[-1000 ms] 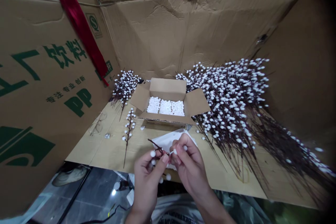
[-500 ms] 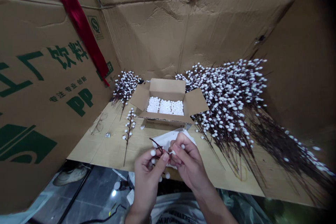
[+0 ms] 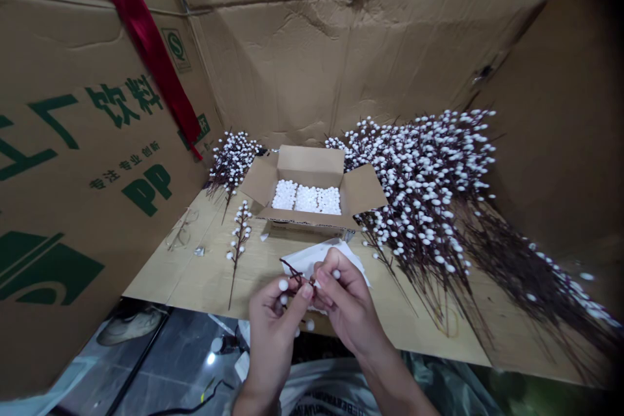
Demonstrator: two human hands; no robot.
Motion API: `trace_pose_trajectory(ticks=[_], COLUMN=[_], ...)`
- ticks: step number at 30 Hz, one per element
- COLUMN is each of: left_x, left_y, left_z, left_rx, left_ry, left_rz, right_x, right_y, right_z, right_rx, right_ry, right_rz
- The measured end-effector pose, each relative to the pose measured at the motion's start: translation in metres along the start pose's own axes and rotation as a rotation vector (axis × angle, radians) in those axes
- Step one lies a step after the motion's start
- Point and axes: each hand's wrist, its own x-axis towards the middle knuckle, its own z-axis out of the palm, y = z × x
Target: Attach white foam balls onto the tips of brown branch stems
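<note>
Pinched in my left hand [image 3: 277, 318] is a brown berry stem [image 3: 291, 268] with several white balls along it. My right hand [image 3: 346, 292] is closed at the same spot, its fingertips on a white berry ball [image 3: 336, 274] by the stem. The two hands meet close together over the table's front edge. Beneath them lies a white sheet [image 3: 351, 260], partly covered. Beyond stands an open cardboard box [image 3: 312, 227] holding white berry balls [image 3: 306, 198] in several groups. A single berry branch [image 3: 238, 240] lies left of the hands.
A big pile of white-berried branches [image 3: 414, 175] covers the right side, with bare brown stems [image 3: 511, 260] beside it. A smaller bunch [image 3: 234, 159] sits at the back left. Cardboard walls [image 3: 273, 65] surround the wooden table [image 3: 195, 279]. A red ribbon [image 3: 146, 45] hangs at left.
Both hands stay almost in place, with only slight finger movement at the stem. The branches and the box have not moved.
</note>
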Motion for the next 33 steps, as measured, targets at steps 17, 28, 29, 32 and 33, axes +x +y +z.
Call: trace_pose_trajectory(ticks=[17, 28, 29, 32, 33], left_x=[0.0, -0.002, -0.002, -0.002, -0.002], left_y=[-0.002, -0.002, -0.002, -0.002, -0.002], left_z=[0.004, 0.002, 0.001, 0.001, 0.002], left_rx=[0.012, 0.001, 0.011, 0.051, 0.064], left_ry=[-0.037, -0.01, -0.011, -0.011, -0.014], left_rz=[-0.068, -0.062, -0.053, -0.021, -0.012], right_x=[0.001, -0.007, -0.008, -0.011, -0.013], right_y=[-0.004, -0.01, -0.01, -0.01, -0.011], right_z=[-0.001, -0.027, -0.028, -0.028, -0.027], right_rx=[0.126, -0.004, -0.034, -0.089, -0.085], right_ry=[0.17, 0.193, 0.213, 0.273, 0.283], right_rz=[-0.006, -0.054, -0.066, -0.086, -0.093])
